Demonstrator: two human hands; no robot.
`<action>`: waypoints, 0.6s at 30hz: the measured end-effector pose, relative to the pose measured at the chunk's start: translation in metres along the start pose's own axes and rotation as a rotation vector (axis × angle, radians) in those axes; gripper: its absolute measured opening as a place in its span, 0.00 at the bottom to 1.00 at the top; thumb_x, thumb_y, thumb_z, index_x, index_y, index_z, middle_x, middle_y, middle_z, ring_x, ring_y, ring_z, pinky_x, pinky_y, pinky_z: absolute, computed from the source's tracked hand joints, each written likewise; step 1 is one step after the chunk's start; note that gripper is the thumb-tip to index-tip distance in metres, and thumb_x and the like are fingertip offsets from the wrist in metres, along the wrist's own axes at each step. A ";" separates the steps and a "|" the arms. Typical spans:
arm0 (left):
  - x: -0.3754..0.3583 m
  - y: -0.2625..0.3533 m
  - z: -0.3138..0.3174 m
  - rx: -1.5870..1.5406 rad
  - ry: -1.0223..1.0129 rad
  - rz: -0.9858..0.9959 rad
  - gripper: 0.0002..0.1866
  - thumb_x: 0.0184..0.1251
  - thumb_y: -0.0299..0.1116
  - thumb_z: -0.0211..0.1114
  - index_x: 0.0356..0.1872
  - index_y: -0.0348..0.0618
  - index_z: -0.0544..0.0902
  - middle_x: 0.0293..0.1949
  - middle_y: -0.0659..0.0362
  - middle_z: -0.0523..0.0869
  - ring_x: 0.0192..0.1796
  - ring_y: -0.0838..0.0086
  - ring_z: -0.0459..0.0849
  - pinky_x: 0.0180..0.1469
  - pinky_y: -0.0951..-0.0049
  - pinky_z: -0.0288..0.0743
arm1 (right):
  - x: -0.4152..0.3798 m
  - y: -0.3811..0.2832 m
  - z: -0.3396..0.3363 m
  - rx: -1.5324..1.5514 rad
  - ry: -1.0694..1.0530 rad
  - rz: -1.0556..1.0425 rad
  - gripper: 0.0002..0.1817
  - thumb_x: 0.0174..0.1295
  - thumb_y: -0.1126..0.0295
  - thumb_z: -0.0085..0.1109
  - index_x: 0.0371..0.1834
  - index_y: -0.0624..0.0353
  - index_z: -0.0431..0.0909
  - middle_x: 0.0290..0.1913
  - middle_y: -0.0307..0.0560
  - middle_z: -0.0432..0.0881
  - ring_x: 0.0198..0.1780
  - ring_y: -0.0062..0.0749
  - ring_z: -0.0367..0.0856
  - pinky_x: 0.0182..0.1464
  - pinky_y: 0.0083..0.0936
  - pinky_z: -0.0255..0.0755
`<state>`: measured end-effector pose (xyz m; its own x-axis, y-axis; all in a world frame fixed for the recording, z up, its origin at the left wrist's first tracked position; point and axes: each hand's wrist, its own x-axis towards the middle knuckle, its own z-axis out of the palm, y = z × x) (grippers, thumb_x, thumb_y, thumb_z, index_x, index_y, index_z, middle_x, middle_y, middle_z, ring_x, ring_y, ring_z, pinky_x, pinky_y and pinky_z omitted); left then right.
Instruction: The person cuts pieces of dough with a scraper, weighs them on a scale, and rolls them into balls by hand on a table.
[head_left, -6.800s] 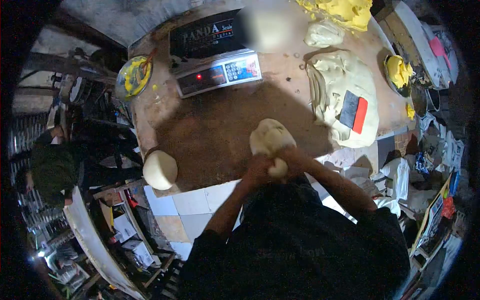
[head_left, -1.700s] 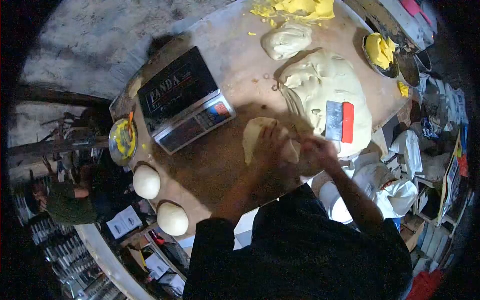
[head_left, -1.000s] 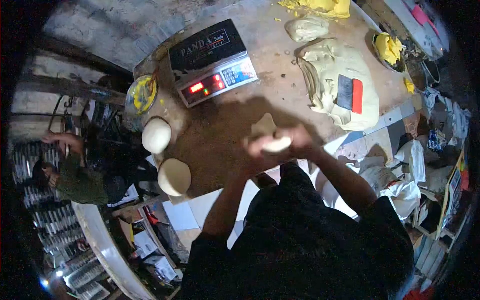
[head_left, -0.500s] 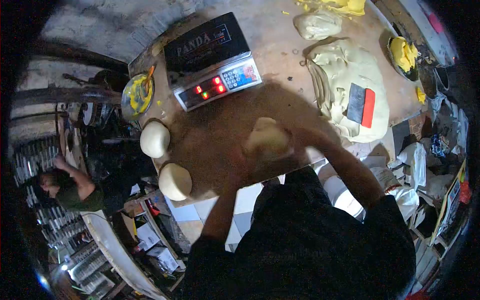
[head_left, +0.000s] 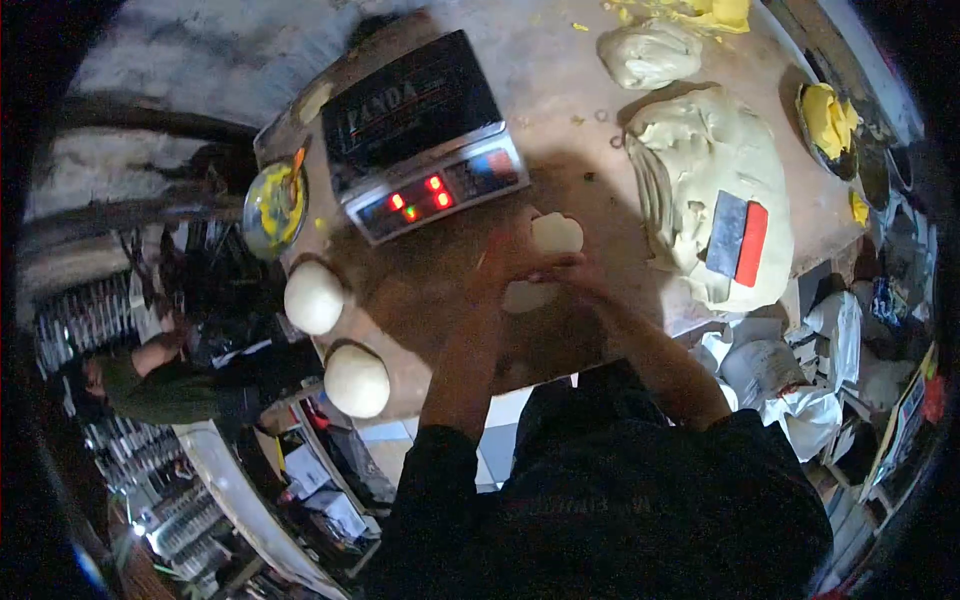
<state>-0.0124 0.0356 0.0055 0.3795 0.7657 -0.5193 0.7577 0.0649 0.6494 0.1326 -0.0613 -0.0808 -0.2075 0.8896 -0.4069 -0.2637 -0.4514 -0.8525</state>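
A small piece of dough (head_left: 556,235) is touched by the left hand (head_left: 508,262) and the right hand (head_left: 578,275) over the brown tabletop (head_left: 420,330). The hands are held close together, with pale dough seen above and below them; it cannot be told if this is one piece or two. The fingers are dark and blurred, so it cannot be told if they are spread or pinching. From the hands, a big flat heap of dough (head_left: 700,150) is seen at 2 o'clock, with a red and gray scraper (head_left: 738,240) laid on it. A smaller lump (head_left: 652,54) is found at 1 o'clock. A black scale (head_left: 415,110) with red lights is set between 10 and 11 o'clock. One round ball (head_left: 314,297) is seen near 9 o'clock and another ball (head_left: 357,381) at 8 o'clock, just apart. A bowl (head_left: 262,236) smeared with yellow is seen between 9 and 10 o'clock, near the tabletop's edge.
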 end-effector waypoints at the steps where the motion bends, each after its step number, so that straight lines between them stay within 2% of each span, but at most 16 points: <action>1: -0.016 -0.015 0.005 -0.051 -0.029 0.002 0.52 0.33 0.66 0.78 0.63 0.49 0.74 0.54 0.50 0.82 0.56 0.55 0.82 0.61 0.57 0.72 | -0.002 -0.011 0.001 0.050 -0.082 0.145 0.37 0.50 0.62 0.77 0.63 0.60 0.69 0.54 0.51 0.80 0.57 0.39 0.78 0.59 0.40 0.73; 3: -0.070 -0.047 0.035 -0.157 -0.112 0.041 0.49 0.40 0.64 0.75 0.64 0.47 0.73 0.57 0.49 0.80 0.58 0.55 0.80 0.63 0.56 0.70 | -0.041 -0.023 0.011 -0.044 -0.200 0.148 0.36 0.47 0.59 0.78 0.59 0.60 0.74 0.58 0.50 0.78 0.62 0.41 0.73 0.65 0.39 0.67; 5: -0.136 -0.079 0.080 -0.225 -0.246 0.084 0.46 0.47 0.62 0.73 0.65 0.45 0.72 0.60 0.48 0.77 0.61 0.55 0.77 0.65 0.56 0.68 | -0.098 -0.056 0.034 -0.123 -0.399 0.040 0.36 0.43 0.54 0.80 0.54 0.60 0.79 0.58 0.51 0.78 0.65 0.40 0.71 0.67 0.37 0.64; 6: -0.161 -0.090 0.097 -0.246 -0.321 0.101 0.44 0.51 0.61 0.72 0.65 0.43 0.72 0.62 0.47 0.76 0.63 0.55 0.76 0.66 0.55 0.67 | -0.117 -0.017 0.034 -0.358 -0.420 -0.048 0.39 0.43 0.50 0.79 0.56 0.60 0.77 0.53 0.49 0.81 0.60 0.38 0.75 0.63 0.37 0.69; 8: -0.191 -0.089 0.104 -0.266 -0.371 0.134 0.41 0.58 0.59 0.69 0.66 0.41 0.71 0.64 0.47 0.74 0.66 0.56 0.74 0.68 0.55 0.65 | -0.121 0.049 0.024 -0.467 -0.414 -0.165 0.40 0.45 0.45 0.76 0.57 0.60 0.76 0.49 0.47 0.83 0.54 0.36 0.80 0.59 0.37 0.73; 9: -0.197 -0.062 0.082 -0.290 -0.288 0.121 0.38 0.58 0.58 0.69 0.62 0.41 0.74 0.61 0.47 0.77 0.64 0.57 0.75 0.66 0.55 0.67 | -0.114 0.066 0.018 -0.340 -0.394 -0.190 0.38 0.47 0.45 0.74 0.55 0.60 0.77 0.48 0.47 0.84 0.53 0.36 0.80 0.60 0.37 0.72; 12: -0.217 0.001 0.015 -0.369 -0.071 0.060 0.30 0.59 0.56 0.70 0.50 0.40 0.82 0.50 0.50 0.85 0.60 0.59 0.79 0.61 0.55 0.71 | -0.091 -0.015 0.034 -0.747 -0.403 -0.179 0.31 0.49 0.45 0.69 0.46 0.62 0.81 0.45 0.51 0.85 0.48 0.42 0.83 0.55 0.37 0.74; 13: -0.224 0.021 -0.004 -0.316 0.001 0.221 0.29 0.57 0.56 0.71 0.48 0.40 0.83 0.49 0.51 0.85 0.59 0.59 0.79 0.60 0.54 0.71 | -0.096 -0.070 0.049 -0.909 -0.396 -0.240 0.30 0.48 0.46 0.69 0.44 0.61 0.81 0.44 0.52 0.85 0.46 0.45 0.83 0.53 0.37 0.74; 14: -0.231 0.040 -0.020 -0.265 0.074 0.378 0.27 0.56 0.55 0.71 0.46 0.41 0.84 0.48 0.52 0.85 0.57 0.58 0.80 0.59 0.54 0.71 | -0.123 -0.156 0.093 -0.874 -0.452 -0.045 0.28 0.45 0.46 0.69 0.43 0.56 0.83 0.41 0.53 0.85 0.44 0.46 0.83 0.49 0.34 0.75; 15: -0.230 0.037 -0.016 -0.209 0.103 0.455 0.27 0.55 0.54 0.72 0.45 0.42 0.85 0.48 0.52 0.86 0.56 0.58 0.80 0.59 0.53 0.71 | -0.110 -0.124 0.071 -1.100 -0.454 -0.251 0.28 0.45 0.47 0.69 0.45 0.53 0.83 0.42 0.52 0.85 0.44 0.46 0.84 0.49 0.35 0.75; 16: -0.228 0.034 -0.013 -0.153 0.137 0.530 0.26 0.54 0.54 0.73 0.44 0.42 0.85 0.47 0.53 0.86 0.54 0.57 0.81 0.59 0.53 0.71 | -0.113 -0.116 0.064 -1.181 -0.462 -0.391 0.29 0.44 0.47 0.69 0.48 0.51 0.82 0.42 0.53 0.85 0.44 0.47 0.84 0.51 0.36 0.75; 17: -0.214 0.006 0.018 -0.094 0.128 0.530 0.25 0.53 0.54 0.73 0.43 0.43 0.86 0.47 0.53 0.86 0.53 0.57 0.81 0.60 0.53 0.70 | -0.116 -0.108 0.058 -1.261 -0.455 -0.535 0.30 0.44 0.48 0.70 0.51 0.48 0.81 0.43 0.53 0.85 0.45 0.48 0.84 0.52 0.38 0.75; 18: -0.203 -0.018 0.047 -0.035 0.115 0.528 0.25 0.52 0.53 0.74 0.42 0.43 0.86 0.47 0.53 0.86 0.53 0.56 0.81 0.60 0.53 0.69 | -0.139 -0.119 0.067 -1.198 -0.460 -0.600 0.33 0.43 0.48 0.70 0.55 0.46 0.80 0.44 0.53 0.85 0.47 0.49 0.83 0.54 0.40 0.74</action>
<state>-0.0783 -0.1509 0.0728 0.6417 0.7650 -0.0542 0.4606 -0.3279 0.8248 0.1297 -0.1357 0.0992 -0.6965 0.7155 0.0545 0.4785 0.5197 -0.7077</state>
